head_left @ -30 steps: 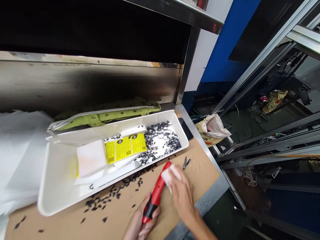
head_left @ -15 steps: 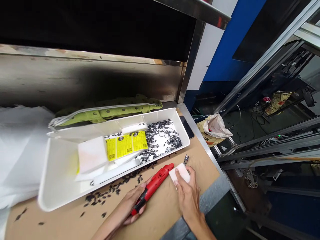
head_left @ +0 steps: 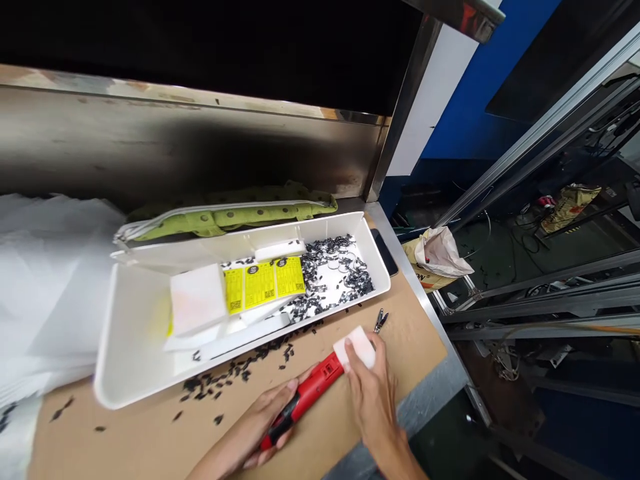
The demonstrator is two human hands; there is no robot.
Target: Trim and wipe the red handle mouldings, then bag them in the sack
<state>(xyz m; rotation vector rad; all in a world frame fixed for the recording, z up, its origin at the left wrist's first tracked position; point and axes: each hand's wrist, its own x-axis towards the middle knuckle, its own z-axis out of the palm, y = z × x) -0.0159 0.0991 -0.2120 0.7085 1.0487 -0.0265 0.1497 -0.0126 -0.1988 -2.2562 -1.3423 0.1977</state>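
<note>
A red-and-black handheld tool (head_left: 315,390) lies in my left hand (head_left: 267,417), its fingers wrapped round the dark grip. Pinched between the thumb and fingers of my right hand (head_left: 373,393) is a white foam-like block (head_left: 359,347). The block covers the far end of the tool; whether they touch I cannot tell. Just beyond my right fingers, a few small black-and-metal pieces (head_left: 381,321) rest on the brown board (head_left: 415,353). Past both hands stands a long white bin (head_left: 127,380) with many small black parts (head_left: 353,283) at its right end.
Inside the bin lie yellow labels (head_left: 265,283) and a white slab (head_left: 197,300). Loose black bits (head_left: 215,387) are scattered before it. Behind is a green pouch (head_left: 235,219); a phone (head_left: 386,253) lies at right. White sheeting (head_left: 50,287) stands left, a paper bag (head_left: 440,250) beyond the table edge.
The white block and the tool's far end have come together, so the block now overlaps the red tip that was showing. The view has shifted slightly. Both hands keep their holds.
</note>
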